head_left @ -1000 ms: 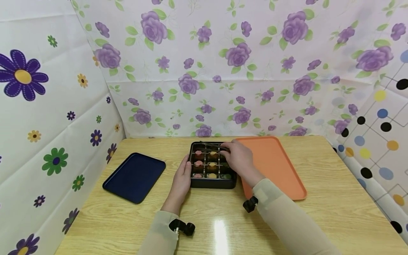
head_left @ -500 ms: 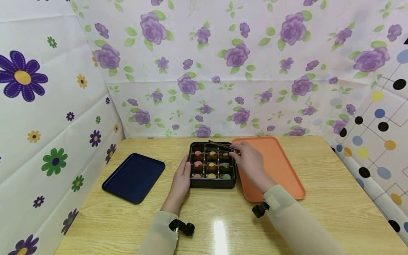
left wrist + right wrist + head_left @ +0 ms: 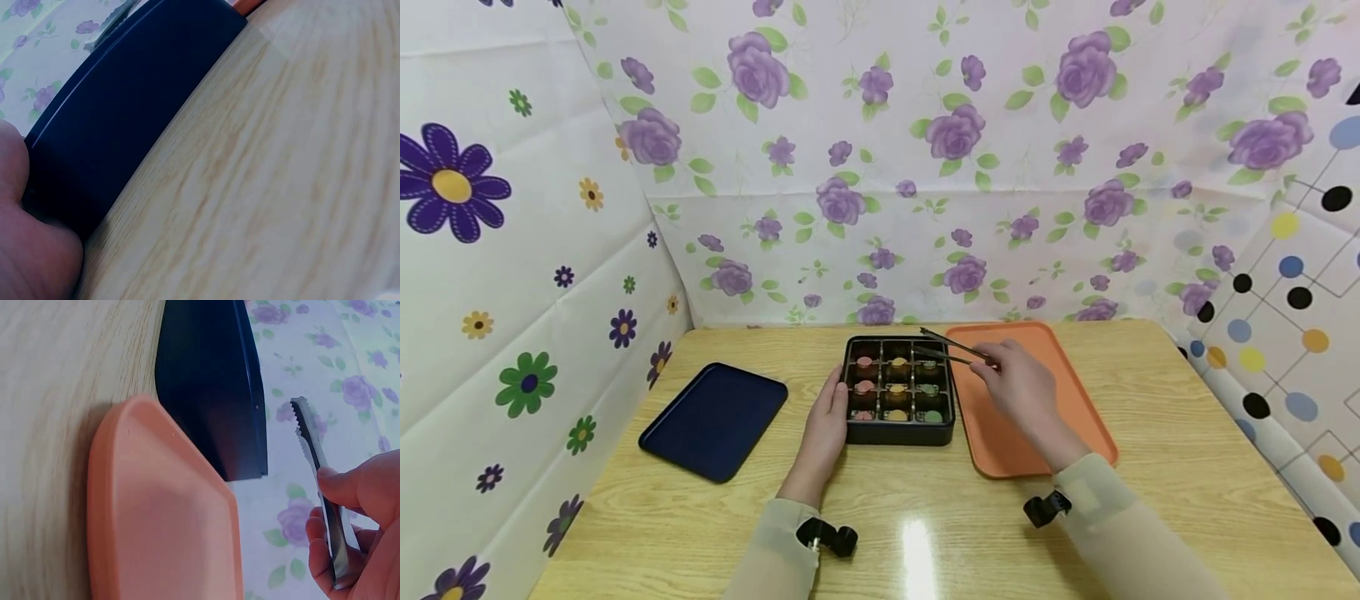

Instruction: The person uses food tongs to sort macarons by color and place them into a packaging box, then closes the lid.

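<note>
My left hand (image 3: 825, 421) lies along the left side of a black box (image 3: 901, 432), its fingers fairly straight against the wall. In the left wrist view, the base of the thumb sits at the box's near corner. Dividers split the box into several compartments, with pink, yellow and green round pieces (image 3: 898, 389) in columns. My right hand (image 3: 1018, 383) grips metal tongs (image 3: 339, 531) between thumb and curled fingers. Their serrated tips stand apart over the box's back right corner in the head view, and nothing shows between them.
An orange tray (image 3: 1037, 454) lies right of the box, beneath the right hand. A dark blue tray (image 3: 715, 421) lies to the left on the wooden table (image 3: 850, 508). Flower-printed cloth (image 3: 895, 250) hangs behind the table's back edge.
My right hand has moved right with the tongs, from over the box to over the orange tray, uncovering the green pieces. My left hand and the box have stayed in place.
</note>
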Available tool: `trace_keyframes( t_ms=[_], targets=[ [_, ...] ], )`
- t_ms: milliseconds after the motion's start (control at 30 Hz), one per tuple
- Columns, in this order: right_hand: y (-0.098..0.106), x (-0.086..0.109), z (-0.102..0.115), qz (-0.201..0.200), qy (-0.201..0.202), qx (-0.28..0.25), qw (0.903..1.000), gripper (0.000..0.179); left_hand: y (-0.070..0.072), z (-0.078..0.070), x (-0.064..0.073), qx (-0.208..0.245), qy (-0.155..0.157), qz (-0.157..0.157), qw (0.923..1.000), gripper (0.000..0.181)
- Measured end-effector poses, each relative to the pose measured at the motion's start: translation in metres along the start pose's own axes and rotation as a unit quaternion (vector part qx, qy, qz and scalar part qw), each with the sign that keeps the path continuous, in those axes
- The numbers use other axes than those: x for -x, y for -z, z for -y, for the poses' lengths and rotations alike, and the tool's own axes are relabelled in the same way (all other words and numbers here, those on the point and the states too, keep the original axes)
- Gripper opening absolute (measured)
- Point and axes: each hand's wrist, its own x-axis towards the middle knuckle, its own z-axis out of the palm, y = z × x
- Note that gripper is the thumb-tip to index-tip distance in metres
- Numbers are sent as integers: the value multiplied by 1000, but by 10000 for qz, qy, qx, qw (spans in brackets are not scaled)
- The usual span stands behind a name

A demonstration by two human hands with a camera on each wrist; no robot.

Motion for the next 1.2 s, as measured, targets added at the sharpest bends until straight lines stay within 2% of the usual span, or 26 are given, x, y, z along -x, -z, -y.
trace_keyframes(
  t_ms=[367, 533, 767, 1200],
  targets=[
    [28, 16, -26, -106, -26, -378, 9992, 35, 1, 0, 0, 96, -47, 64, 9999, 58],
    [40, 25, -39, -129, -10, -325, 9994, 37, 1, 0, 1, 48, -67, 19, 10000, 58],
    [52, 35, -58, -178, -235, -285, 9992, 40, 0, 1, 0, 47, -77, 19, 10000, 58],
    [66, 57, -94, -390, -556, -159, 9976, 45, -1, 0, 0, 76, 17, 24, 10000, 59]
  ],
)
